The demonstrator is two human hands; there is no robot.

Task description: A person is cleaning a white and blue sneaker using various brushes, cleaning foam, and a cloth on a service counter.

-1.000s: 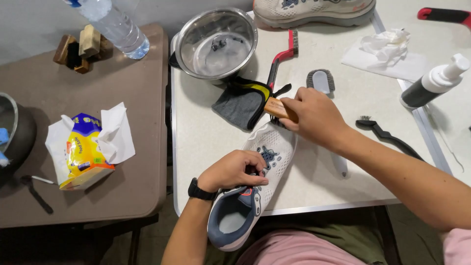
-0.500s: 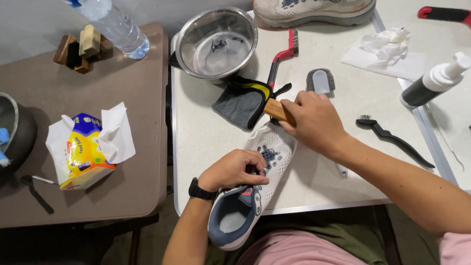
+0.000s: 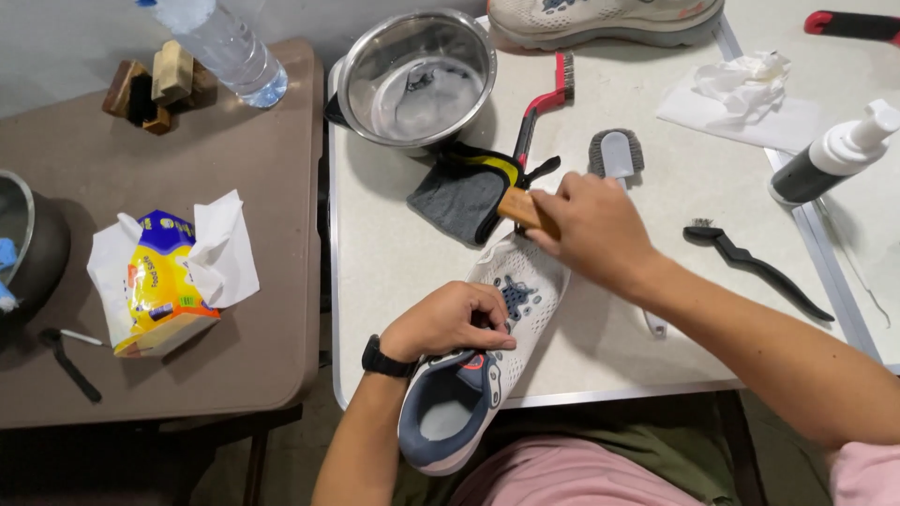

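Yellow tissue pack point(image 3: 157, 281) left of shoe point(image 3: 487, 347)

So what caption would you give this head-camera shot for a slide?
Left hand steadies a white shoe while the right hand works a wooden brush at its toe.

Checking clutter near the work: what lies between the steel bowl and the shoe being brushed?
In the head view, a dark grey cloth with yellow trim lies between the steel bowl and the white shoe; a red-handled brush runs alongside.
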